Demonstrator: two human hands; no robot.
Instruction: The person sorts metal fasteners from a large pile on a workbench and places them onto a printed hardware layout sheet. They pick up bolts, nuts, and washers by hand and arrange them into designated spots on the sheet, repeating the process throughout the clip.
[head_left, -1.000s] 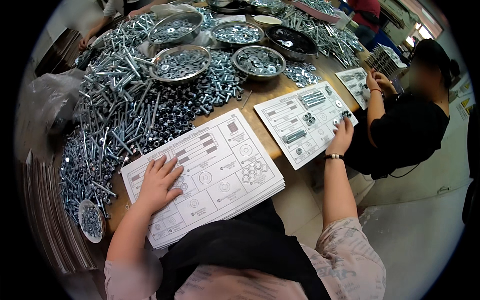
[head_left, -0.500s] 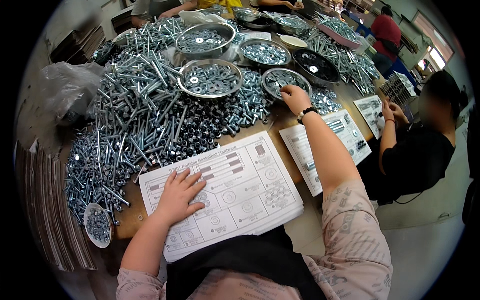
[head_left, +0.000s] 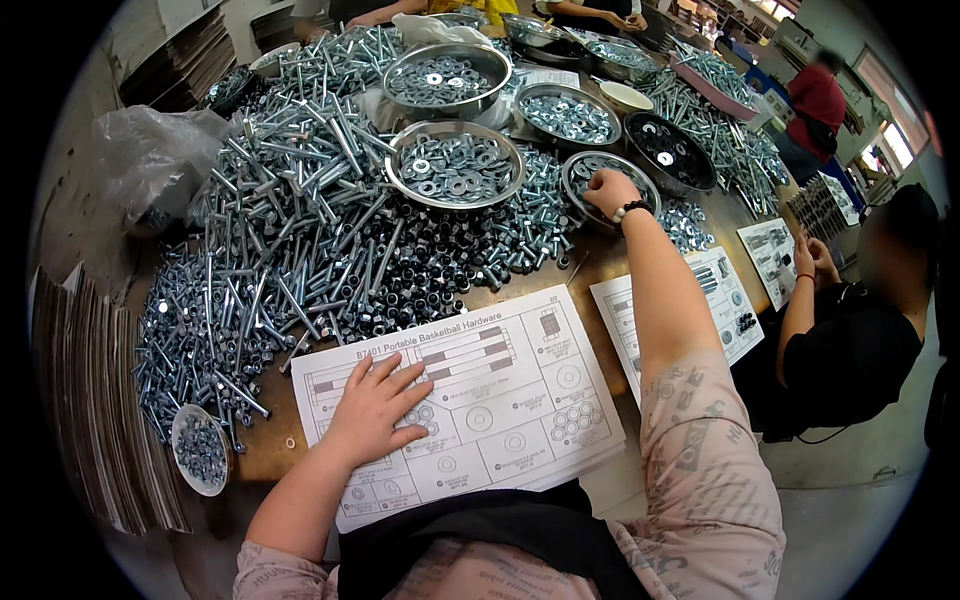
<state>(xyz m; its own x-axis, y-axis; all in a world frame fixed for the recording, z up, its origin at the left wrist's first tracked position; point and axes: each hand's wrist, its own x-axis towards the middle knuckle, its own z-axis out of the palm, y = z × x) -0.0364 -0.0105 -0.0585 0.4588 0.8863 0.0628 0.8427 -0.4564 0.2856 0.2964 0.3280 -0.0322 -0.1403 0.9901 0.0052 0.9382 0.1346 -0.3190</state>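
My left hand [head_left: 375, 415] lies flat with spread fingers on a stack of printed sheets [head_left: 480, 340] showing outline drawings of hardware. My right hand [head_left: 615, 194], with a dark bead bracelet on the wrist, is at a round metal bowl [head_left: 653, 195] of washers. Its fingers curl downward, closed, at the bowl's contents; what they pinch, if anything, is hidden. Just left of that bowl stands a larger metal bowl of flat washers [head_left: 455, 170]. Dark-centred lock nuts [head_left: 430, 275] are heaped between the bowls and the sheets.
Bolts [head_left: 300, 200] pile across the table's left. A small white bowl [head_left: 201, 450] sits at its near left edge. A dark bowl [head_left: 670, 150] and a second printed sheet [head_left: 735, 300] lie right. A co-worker [head_left: 850, 330] sits beside it; stacked cardboard [head_left: 95, 400] stands left.
The whole view has shifted, so the table appears farther right and slightly lower. My right hand stays at the washer bowl, its fingers slightly deeper. My left hand still rests on the sheets.
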